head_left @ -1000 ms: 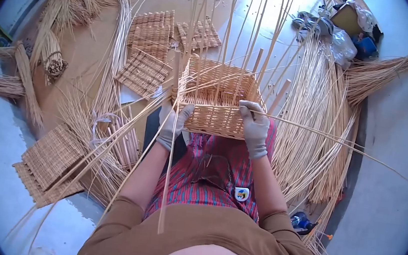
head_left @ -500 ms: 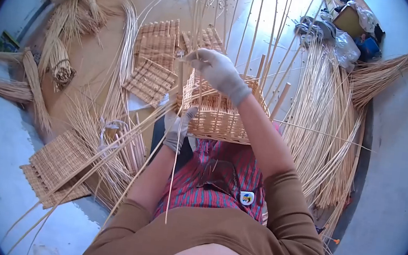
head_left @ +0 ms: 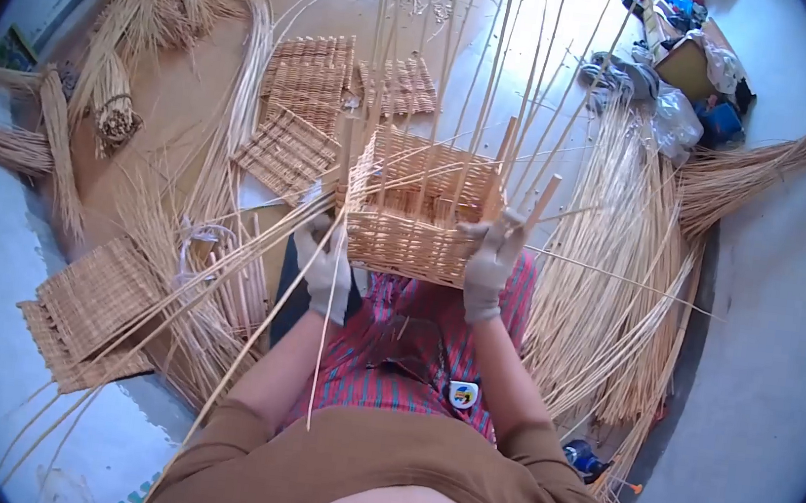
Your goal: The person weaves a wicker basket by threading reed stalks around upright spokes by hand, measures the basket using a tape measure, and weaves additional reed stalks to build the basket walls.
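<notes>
A half-woven rectangular wicker basket (head_left: 409, 244) rests over my lap, with long upright canes rising from its walls and thicker wooden posts at its corners. My left hand (head_left: 325, 267), in a light glove, grips the near left corner, where several loose canes (head_left: 270, 241) fan out to the lower left. At the near right corner, beside a wooden post (head_left: 545, 200), my gloved right hand (head_left: 488, 269) closes around the rim and wall. The palm side of each hand is hidden.
Flat woven panels (head_left: 309, 72) lie on the floor ahead, and others (head_left: 99, 301) at the left. A big spread of canes (head_left: 610, 265) covers the right side. Cane bundles (head_left: 132, 52) lie at the far left. Bags and a box (head_left: 692, 71) stand at the back right.
My right hand has come down from above the basket's left side to its near right corner. The basket has shifted slightly left in view. My left hand stays at the left corner.
</notes>
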The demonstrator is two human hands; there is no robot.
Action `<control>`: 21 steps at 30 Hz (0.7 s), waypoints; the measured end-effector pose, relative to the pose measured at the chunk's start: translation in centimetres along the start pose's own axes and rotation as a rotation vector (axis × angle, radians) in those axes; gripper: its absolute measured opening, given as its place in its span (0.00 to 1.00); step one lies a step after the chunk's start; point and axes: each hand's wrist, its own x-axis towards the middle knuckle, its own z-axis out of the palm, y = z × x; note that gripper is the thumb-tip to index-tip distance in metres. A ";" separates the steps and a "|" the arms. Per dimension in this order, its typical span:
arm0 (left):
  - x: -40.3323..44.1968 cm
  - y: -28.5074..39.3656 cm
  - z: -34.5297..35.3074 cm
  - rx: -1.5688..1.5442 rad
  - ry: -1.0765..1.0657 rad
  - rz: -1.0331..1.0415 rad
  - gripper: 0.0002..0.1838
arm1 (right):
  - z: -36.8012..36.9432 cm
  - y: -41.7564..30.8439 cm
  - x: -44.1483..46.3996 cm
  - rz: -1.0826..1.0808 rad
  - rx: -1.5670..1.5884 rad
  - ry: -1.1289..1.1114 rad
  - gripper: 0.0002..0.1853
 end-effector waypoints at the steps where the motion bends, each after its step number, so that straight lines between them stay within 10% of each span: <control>1: -2.0 0.7 1.1 -0.097 -0.019 0.159 0.07 | -0.8 -0.1 -0.3 0.083 0.082 0.009 0.10; 3: -2.0 4.2 2.6 0.211 -0.349 0.553 0.10 | -1.7 0.0 -0.6 0.172 0.122 0.015 0.11; 4: -2.4 7.4 4.8 -0.074 -0.424 0.040 0.10 | -2.0 -0.4 -0.6 0.170 0.086 -0.007 0.10; 7: 3.5 3.3 7.8 0.428 -0.966 0.014 0.10 | -1.3 -1.8 0.6 0.178 -0.109 -0.044 0.08; 8: 3.3 5.9 7.8 0.311 -0.985 -0.370 0.14 | -0.7 -2.3 1.6 0.116 -0.213 -0.071 0.08; 11: 2.1 4.6 8.5 0.315 -0.826 -0.329 0.17 | 4.4 -6.7 6.3 -0.614 -0.701 -0.281 0.31; 13: 2.2 6.1 8.2 0.357 -0.817 -0.347 0.17 | 6.2 -5.6 9.0 -0.486 -0.340 -0.373 0.40; 14: 2.7 4.8 8.1 0.332 -0.835 -0.323 0.17 | 5.1 -8.5 7.9 -0.059 -0.229 -0.308 0.32; 15: 3.1 3.0 8.0 0.266 -0.846 -0.305 0.16 | 1.8 -5.0 8.1 -0.291 -0.221 -0.214 0.33; 21: 4.0 6.8 9.9 0.597 -0.618 -0.006 0.36 | -6.5 -2.2 0.8 -0.028 0.044 -0.029 0.11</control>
